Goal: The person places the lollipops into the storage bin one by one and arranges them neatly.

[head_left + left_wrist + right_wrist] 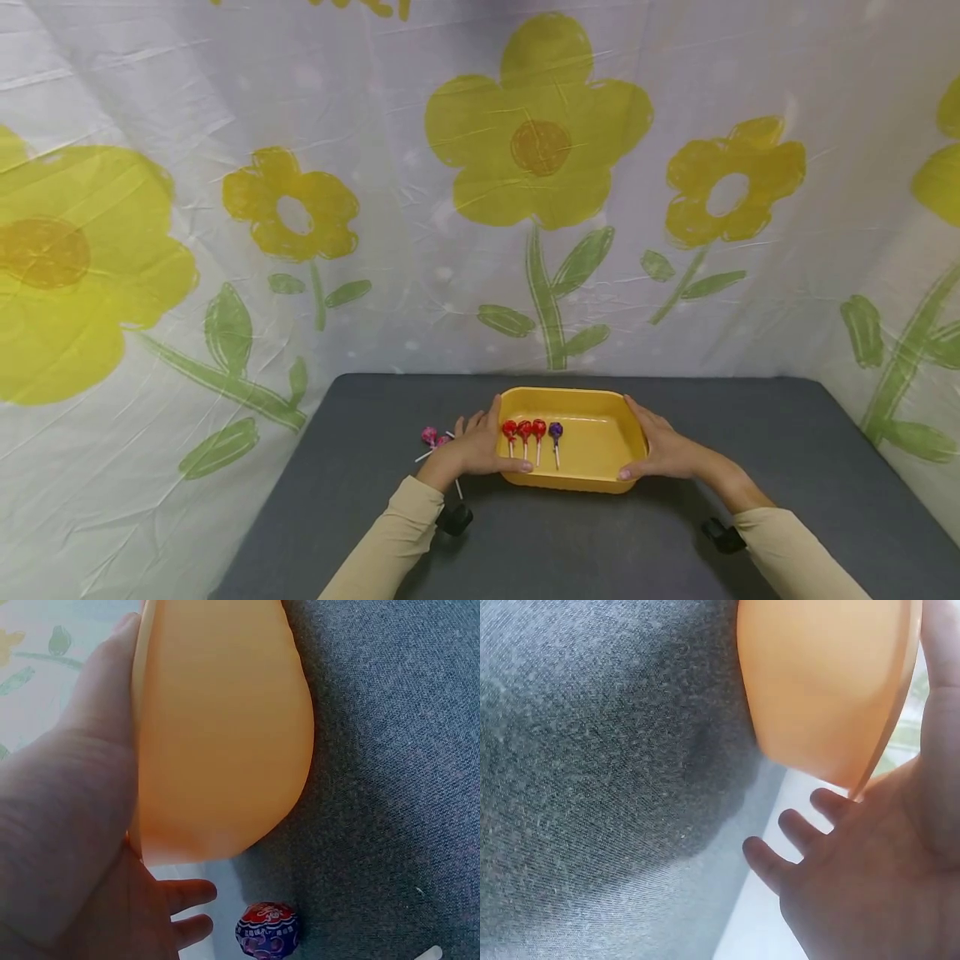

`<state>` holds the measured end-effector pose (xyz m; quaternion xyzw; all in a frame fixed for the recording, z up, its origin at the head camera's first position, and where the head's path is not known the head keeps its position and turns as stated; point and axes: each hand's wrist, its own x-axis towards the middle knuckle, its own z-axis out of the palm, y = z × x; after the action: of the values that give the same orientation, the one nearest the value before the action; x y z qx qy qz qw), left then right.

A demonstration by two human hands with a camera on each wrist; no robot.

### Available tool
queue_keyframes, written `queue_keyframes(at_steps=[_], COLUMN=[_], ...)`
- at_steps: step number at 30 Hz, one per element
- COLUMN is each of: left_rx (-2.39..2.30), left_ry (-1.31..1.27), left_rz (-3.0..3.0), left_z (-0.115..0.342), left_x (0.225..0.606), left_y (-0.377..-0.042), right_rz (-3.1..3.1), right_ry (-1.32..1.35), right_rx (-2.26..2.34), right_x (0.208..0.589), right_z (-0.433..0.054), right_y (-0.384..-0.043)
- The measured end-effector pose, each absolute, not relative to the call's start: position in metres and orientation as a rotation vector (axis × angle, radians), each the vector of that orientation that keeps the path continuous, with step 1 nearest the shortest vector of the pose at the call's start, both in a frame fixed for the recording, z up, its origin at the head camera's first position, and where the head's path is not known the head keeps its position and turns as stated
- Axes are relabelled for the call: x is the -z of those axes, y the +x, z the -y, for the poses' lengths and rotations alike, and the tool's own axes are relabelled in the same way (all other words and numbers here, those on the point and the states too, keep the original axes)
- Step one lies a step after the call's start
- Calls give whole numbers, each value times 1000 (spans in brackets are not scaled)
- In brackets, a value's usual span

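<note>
A yellow plastic tray is held between both hands on the table. My left hand grips its left end, the thumb over the near rim and other fingers along the side. At the opposite end my right hand holds the tray likewise, with several fingers spread beneath the rim in the right wrist view. Inside lie three red lollipops and a purple lollipop, side by side in the left part. Pink-wrapped lollipops lie outside, partly hidden behind the left hand. One wrapped lollipop shows near the left fingertips.
The dark grey tabletop extends around the tray. A white cloth with yellow flowers hangs behind and at the sides. Black devices sit at the left wrist and right wrist.
</note>
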<state>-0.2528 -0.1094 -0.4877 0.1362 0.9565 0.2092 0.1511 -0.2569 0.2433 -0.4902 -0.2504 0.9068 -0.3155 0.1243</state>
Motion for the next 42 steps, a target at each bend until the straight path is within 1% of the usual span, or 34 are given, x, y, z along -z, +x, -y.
queue_keyframes(at_steps=[13, 17, 21, 28, 34, 42], left_rx=[-626, -633, -791, -1123, -1274, -1154], left_ry=[395, 450, 497, 450, 432, 571], left_rz=[-2763, -2760, -2744, -2818, -2878, -2740], left_z=[108, 112, 124, 149, 164, 181], left_x=[485, 487, 484, 475, 482, 504], left_y=[-249, -253, -259, -269, -268, -270], right_rz=[-2575, -2559, -2551, -2561, -2547, -2544], right_ry=[-648, -616, -609, -562, -551, -555], right_rx=[813, 790, 773, 768, 778, 770], right_x=[478, 474, 474, 474, 473, 475], right_z=[-238, -235, -233, -235, -235, -235], right_y=[-256, -256, -256, -257, -258, -259])
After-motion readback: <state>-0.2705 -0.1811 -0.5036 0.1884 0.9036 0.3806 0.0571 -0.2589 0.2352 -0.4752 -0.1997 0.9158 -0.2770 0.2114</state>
